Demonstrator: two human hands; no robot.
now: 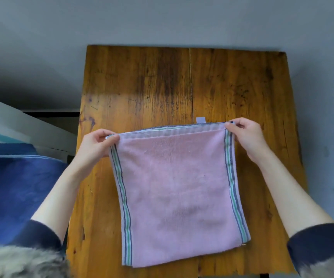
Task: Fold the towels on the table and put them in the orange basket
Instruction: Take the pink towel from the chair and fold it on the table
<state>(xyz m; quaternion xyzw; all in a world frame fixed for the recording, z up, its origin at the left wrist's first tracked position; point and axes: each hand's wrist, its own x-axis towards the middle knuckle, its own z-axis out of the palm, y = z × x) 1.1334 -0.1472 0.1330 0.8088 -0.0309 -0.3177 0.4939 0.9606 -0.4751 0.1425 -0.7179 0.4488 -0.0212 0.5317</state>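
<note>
While a pink towel (pixel 174 189) lies across the near half of a wooden table (pixel 142 87), each hand pinches one of its far corners. Left hand (pixel 94 145) grips the far left corner between thumb and curled fingers; right hand (pixel 246 135) does the same at the far right corner, the edge taut between them. Striped bands (green and dark blue) run down both sides. A small white tag (pixel 200 120) sticks out past the far edge. Dark blue fabric (pixel 17 193) sits left of the table.
</note>
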